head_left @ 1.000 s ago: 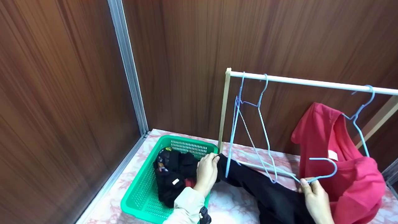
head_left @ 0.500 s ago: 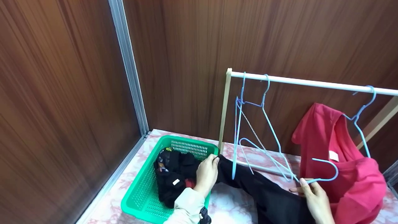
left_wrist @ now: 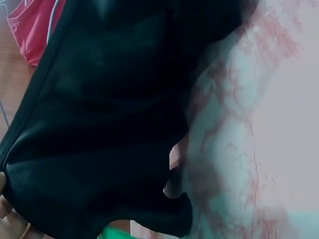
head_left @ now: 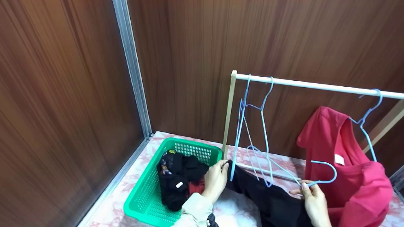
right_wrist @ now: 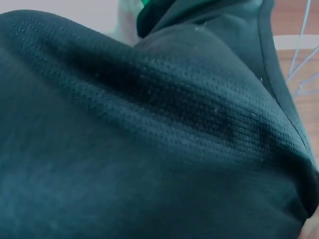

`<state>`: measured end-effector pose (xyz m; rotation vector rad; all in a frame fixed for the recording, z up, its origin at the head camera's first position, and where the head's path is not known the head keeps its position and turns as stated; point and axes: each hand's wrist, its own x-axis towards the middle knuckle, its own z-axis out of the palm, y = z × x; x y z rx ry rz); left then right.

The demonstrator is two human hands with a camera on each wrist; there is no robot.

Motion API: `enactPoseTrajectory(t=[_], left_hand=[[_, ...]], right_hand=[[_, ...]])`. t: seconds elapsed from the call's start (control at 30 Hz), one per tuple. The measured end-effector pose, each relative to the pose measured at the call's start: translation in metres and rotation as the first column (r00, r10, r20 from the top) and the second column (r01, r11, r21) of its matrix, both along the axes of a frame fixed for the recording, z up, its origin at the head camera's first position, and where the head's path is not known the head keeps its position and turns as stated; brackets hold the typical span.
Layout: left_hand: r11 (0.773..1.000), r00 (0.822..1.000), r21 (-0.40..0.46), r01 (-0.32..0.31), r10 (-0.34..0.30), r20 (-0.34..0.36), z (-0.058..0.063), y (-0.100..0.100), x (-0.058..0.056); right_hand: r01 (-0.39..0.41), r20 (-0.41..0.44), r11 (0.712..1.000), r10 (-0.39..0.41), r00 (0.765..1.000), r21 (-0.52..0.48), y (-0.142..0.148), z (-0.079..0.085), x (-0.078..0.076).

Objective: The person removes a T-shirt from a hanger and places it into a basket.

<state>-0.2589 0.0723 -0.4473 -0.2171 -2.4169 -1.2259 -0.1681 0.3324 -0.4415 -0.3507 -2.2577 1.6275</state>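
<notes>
A black garment (head_left: 271,198) of finely textured cloth is stretched between the two hands in the head view. At its left end, beside the green basket, my left hand (head_left: 215,180) pinches the garment's edge. My right hand (head_left: 315,201) pinches a light blue clothes hanger (head_left: 328,180) just below its hook, which points up and left. The hanger's arms extend left behind the garment's upper edge, and part of them is hidden. In the left wrist view the black cloth (left_wrist: 99,124) hangs in front of the pale marbled surface; the cloth (right_wrist: 164,129) fills most of the right wrist view.
A white-barred rack (head_left: 309,84) holds bare hangers (head_left: 265,132) at left, overlapping the garment in view. A red shirt (head_left: 325,138) hangs at right behind my right hand. The green basket (head_left: 139,189) contains black and dark red clothes (head_left: 176,176). Wood-patterned walls (head_left: 189,63) stand behind.
My left hand has shifted slightly right and down with the garment's edge. My right hand and the hanger have moved a little left, so the hands are closer together. The hanging bare hangers have swung.
</notes>
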Motion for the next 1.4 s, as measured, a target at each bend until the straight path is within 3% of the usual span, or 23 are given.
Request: enactPoseTrajectory(t=[0.13,0.23,0.33,0.53,0.73,0.83,1.0,1.13,1.4], left_hand=[[1.000,0.999,0.021,0.014,-0.013,-0.043,-0.002,0.009,0.006],[1.000,0.994,-0.007,0.022,-0.022,-0.109,-0.003,0.019,0.013],[0.999,0.990,-0.023,0.045,-0.048,-0.129,-0.003,0.029,0.022],[0.984,0.985,0.070,0.166,-0.163,-0.051,-0.003,0.046,0.039],[0.950,0.953,0.086,0.302,-0.301,-0.021,-0.001,0.058,0.053],[0.943,0.945,0.062,0.326,-0.324,-0.038,-0.001,0.062,0.058],[0.948,0.947,0.034,0.315,-0.312,-0.081,-0.005,0.070,0.064],[0.951,0.949,0.034,0.307,-0.303,-0.081,-0.009,0.074,0.066],[0.954,0.948,0.007,0.298,-0.296,-0.117,-0.015,0.077,0.065]], right_hand=[[0.057,-0.021,0.993,-0.060,0.998,-0.102,-0.008,0.002,-0.004],[0.131,-0.026,0.984,-0.135,0.990,-0.120,-0.017,0.005,-0.009],[0.182,-0.054,0.974,-0.191,0.980,-0.135,-0.023,0.007,-0.012],[0.260,-0.058,0.965,-0.260,0.964,-0.013,-0.031,0.006,-0.016],[0.338,-0.051,0.931,-0.334,0.941,0.136,-0.041,0.004,-0.021],[0.320,-0.042,0.938,-0.317,0.947,0.131,-0.047,0.003,-0.023],[0.242,0.018,0.966,-0.244,0.970,0.092,-0.057,0.002,-0.024],[0.230,0.038,0.966,-0.236,0.971,0.121,-0.063,0.001,-0.025],[0.169,0.053,0.982,-0.174,0.983,0.081,-0.069,0.003,-0.026]])
